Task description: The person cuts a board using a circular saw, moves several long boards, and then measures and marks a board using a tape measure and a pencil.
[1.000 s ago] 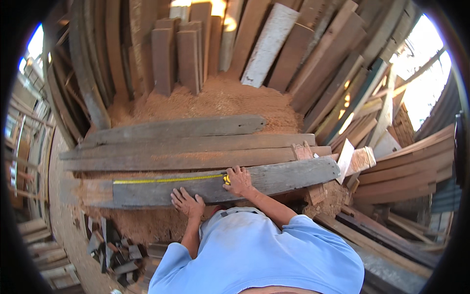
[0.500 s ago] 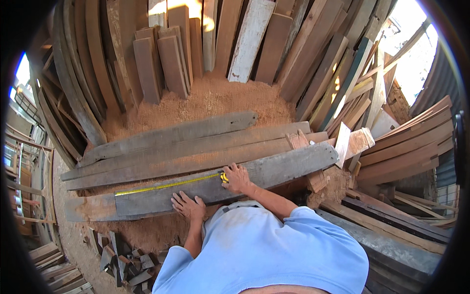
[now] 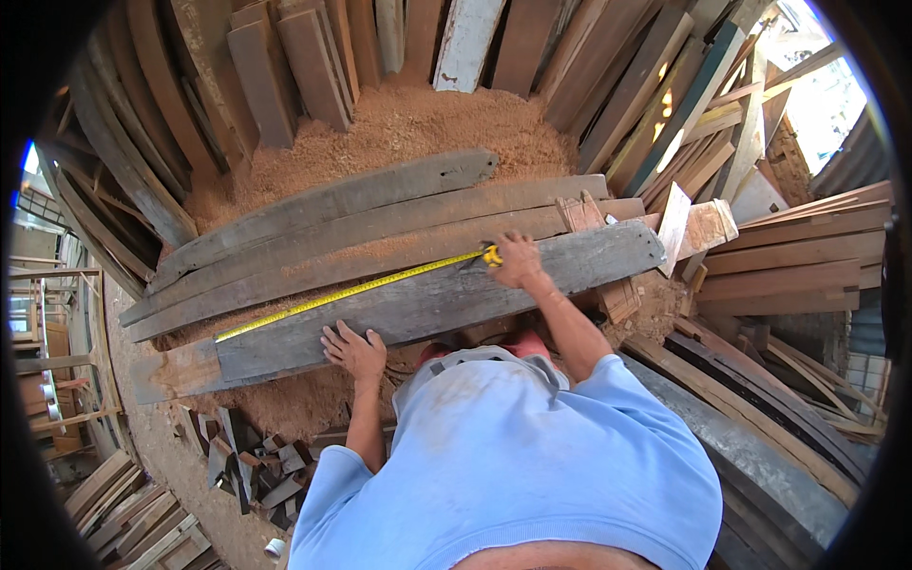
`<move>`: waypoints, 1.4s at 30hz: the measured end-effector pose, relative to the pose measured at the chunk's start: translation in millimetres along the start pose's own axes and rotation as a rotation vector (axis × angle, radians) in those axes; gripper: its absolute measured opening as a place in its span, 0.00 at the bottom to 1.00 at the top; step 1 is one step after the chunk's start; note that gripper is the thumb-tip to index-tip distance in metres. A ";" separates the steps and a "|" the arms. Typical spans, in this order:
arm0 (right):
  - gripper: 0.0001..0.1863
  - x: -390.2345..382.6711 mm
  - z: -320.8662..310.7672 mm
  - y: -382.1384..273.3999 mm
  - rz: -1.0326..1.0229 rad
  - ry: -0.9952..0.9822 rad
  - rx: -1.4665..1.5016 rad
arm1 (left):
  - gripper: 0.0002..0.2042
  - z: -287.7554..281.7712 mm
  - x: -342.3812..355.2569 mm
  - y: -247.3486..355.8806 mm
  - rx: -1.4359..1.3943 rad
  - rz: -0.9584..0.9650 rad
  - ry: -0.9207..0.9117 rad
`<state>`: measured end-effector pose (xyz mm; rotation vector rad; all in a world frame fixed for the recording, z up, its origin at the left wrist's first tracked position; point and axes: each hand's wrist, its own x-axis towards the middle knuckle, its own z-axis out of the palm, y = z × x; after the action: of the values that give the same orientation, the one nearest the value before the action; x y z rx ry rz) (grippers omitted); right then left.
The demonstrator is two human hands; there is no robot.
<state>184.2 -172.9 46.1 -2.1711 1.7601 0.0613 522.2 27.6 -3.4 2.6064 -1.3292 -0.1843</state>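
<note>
A long dark grey plank [image 3: 427,306] lies crosswise in front of me, its left end on a browner board [image 3: 180,369]. The yellow blade [image 3: 351,290] of a tape measure stretches along the plank's far edge from near its left end. My right hand [image 3: 518,260] grips the tape measure's yellow and black case [image 3: 491,255] on the plank, right of the middle. Nearer to me, my left hand [image 3: 354,352] rests on the plank's near side with fingers spread, holding nothing.
Weathered planks [image 3: 380,226] lie just beyond, on sawdust [image 3: 408,123]. Boards [image 3: 313,66] lean upright at the back. Wood offcuts [image 3: 275,470] are heaped at lower left. Stacked boards [image 3: 798,256] and long timbers [image 3: 741,446] are on the right. A wood piece [image 3: 617,296] sits under the plank.
My right hand has slid rightward along the plank with the tape case, and more yellow blade shows. My left hand stays on the plank, slightly further left. The view has shifted.
</note>
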 end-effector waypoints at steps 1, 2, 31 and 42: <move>0.42 1.1 -6.1 21.7 0.035 -0.001 -0.023 | 0.38 -7.6 2.9 7.3 -0.020 0.079 0.047; 0.42 2.3 -13.8 45.4 0.051 0.010 -0.018 | 0.38 -15.6 6.0 16.0 -0.038 0.125 0.038; 0.39 -28.6 -89.5 309.0 0.208 -0.001 -0.059 | 0.06 82.2 9.4 341.1 -0.314 0.473 -0.405; 0.30 -24.9 -85.8 257.1 0.089 0.221 0.275 | 0.07 92.1 -7.4 370.0 -0.221 0.413 -0.314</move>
<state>-82.9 -218.5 72.1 -1.9619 1.8561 -0.3903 208.9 -189.7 -3.3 2.1278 -1.7991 -0.6498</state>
